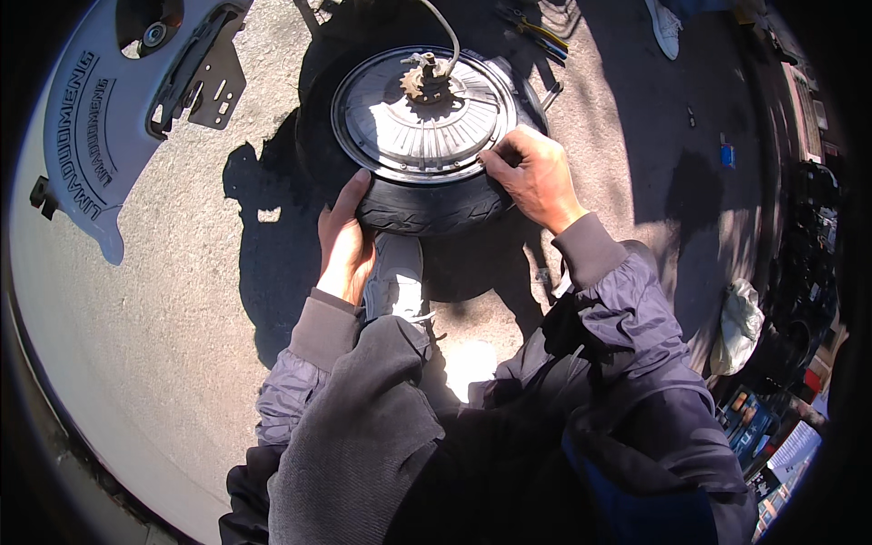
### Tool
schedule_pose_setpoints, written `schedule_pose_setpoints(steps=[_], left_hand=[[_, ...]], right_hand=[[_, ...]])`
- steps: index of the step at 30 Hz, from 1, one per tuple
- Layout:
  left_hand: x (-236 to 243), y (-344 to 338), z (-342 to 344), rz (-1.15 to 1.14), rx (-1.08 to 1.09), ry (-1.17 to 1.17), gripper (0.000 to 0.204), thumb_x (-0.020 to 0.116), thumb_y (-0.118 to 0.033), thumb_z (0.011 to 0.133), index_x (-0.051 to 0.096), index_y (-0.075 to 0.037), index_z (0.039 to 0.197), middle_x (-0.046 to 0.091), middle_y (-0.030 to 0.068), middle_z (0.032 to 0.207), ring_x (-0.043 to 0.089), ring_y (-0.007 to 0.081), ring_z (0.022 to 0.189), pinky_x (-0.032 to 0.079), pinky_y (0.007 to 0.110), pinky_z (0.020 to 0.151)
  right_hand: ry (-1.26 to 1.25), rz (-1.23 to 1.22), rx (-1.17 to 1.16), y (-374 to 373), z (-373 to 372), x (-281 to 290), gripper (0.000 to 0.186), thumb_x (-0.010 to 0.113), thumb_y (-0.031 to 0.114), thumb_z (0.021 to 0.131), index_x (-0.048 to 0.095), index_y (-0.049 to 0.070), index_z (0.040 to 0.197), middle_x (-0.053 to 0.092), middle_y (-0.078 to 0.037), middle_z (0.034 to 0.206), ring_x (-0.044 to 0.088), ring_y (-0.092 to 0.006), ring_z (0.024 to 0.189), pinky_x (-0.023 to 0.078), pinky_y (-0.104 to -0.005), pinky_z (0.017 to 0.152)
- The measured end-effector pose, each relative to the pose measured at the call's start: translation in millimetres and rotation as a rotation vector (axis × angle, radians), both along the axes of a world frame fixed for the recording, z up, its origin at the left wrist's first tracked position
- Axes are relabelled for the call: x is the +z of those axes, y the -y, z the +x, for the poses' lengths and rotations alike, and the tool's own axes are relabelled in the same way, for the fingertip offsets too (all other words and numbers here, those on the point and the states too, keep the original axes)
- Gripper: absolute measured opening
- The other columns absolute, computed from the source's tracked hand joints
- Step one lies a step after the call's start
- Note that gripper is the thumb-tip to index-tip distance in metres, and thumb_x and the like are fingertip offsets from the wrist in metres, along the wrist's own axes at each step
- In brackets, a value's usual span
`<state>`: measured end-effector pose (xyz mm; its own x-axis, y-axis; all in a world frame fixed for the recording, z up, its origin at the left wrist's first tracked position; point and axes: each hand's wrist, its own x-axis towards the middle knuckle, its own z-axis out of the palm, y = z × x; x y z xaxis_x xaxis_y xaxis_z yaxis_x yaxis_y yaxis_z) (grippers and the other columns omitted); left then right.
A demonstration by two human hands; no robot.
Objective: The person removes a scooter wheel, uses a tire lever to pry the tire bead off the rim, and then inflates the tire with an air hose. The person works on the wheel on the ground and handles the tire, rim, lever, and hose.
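Observation:
A hub-motor wheel point(422, 136) lies tilted in front of me, its silvery finned cover facing up. Around its rim runs a black treaded tyre point(436, 211). A small toothed sprocket point(414, 84) sits on the axle at the centre, and a grey cable point(452, 34) rises from there. My left hand point(343, 238) grips the tyre at its near left, thumb on top and fingers mostly hidden beneath. At the near right my right hand point(538, 177) is closed on the tyre's edge, thumb and bent forefinger beside the metal rim. Its other fingers are partly hidden.
Pliers point(543, 38) lie beyond the wheel to the right. A grey vehicle body panel point(86, 145) with a dark bracket point(216, 95) is at far left. My shoe point(397, 263) stands close below the tyre. At right are a whitish bag point(738, 327) and a blue toolbox point(747, 425). Another person's shoe point(665, 32) shows at the top.

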<state>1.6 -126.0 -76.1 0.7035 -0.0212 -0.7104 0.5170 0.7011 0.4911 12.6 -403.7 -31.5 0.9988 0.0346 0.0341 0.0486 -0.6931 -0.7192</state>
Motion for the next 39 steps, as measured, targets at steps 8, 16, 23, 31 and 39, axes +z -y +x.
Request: schedule_pose_setpoints(steps=[8,16,23,31,39], left_hand=[[2.6,0.2,0.4,-0.025,-0.043,-0.001,0.036,0.084,-0.013,0.095,0.072,0.010,0.119,0.076,0.0155,0.114,0.074,0.0228,0.102,0.058,0.037,0.097],[1.4,5.1,2.1,0.048,-0.071,-0.031,0.022,0.076,-0.012,0.098,0.073,0.003,0.112,0.077,0.0124,0.112,0.075,0.0206,0.099,0.061,0.039,0.091],[8.7,11.6,1.4,0.045,-0.134,0.013,0.034,0.079,-0.017,0.098,0.071,0.006,0.122,0.077,0.0142,0.113,0.076,0.0220,0.099,0.061,0.038,0.092],[15.5,13.0,-4.1,0.010,-0.299,-0.009,0.037,0.077,-0.029,0.100,0.072,-0.004,0.126,0.076,0.0076,0.121,0.071,0.0189,0.111,0.053,0.038,0.104],[-9.1,9.8,-7.0,0.052,-0.220,-0.026,0.031,0.075,-0.028,0.101,0.074,-0.003,0.121,0.078,0.0057,0.114,0.072,0.0176,0.108,0.053,0.036,0.104]], right_hand=[[0.022,-0.048,-0.117,-4.2,-9.4,-8.3,0.019,0.083,0.016,0.088,0.070,0.003,0.084,0.067,-0.014,0.080,0.066,-0.0322,0.079,0.053,-0.0439,0.073],[0.132,-0.142,-0.021,-0.3,-13.7,-13.9,0.021,0.082,0.017,0.090,0.068,0.001,0.085,0.067,-0.016,0.079,0.066,-0.0338,0.075,0.053,-0.0439,0.072],[-0.052,-0.075,-0.139,-3.6,-12.7,-1.9,0.021,0.077,0.017,0.093,0.067,0.000,0.085,0.068,-0.017,0.081,0.069,-0.0354,0.076,0.055,-0.0460,0.071],[-0.271,-0.660,0.419,3.9,32.8,20.9,0.022,0.063,0.019,0.095,0.061,-0.001,0.088,0.068,-0.022,0.072,0.071,-0.0446,0.071,0.057,-0.0527,0.068],[-0.198,-0.495,0.387,21.5,26.9,10.5,0.025,0.061,0.023,0.103,0.061,0.000,0.091,0.065,-0.022,0.070,0.069,-0.0447,0.071,0.056,-0.0512,0.067]])
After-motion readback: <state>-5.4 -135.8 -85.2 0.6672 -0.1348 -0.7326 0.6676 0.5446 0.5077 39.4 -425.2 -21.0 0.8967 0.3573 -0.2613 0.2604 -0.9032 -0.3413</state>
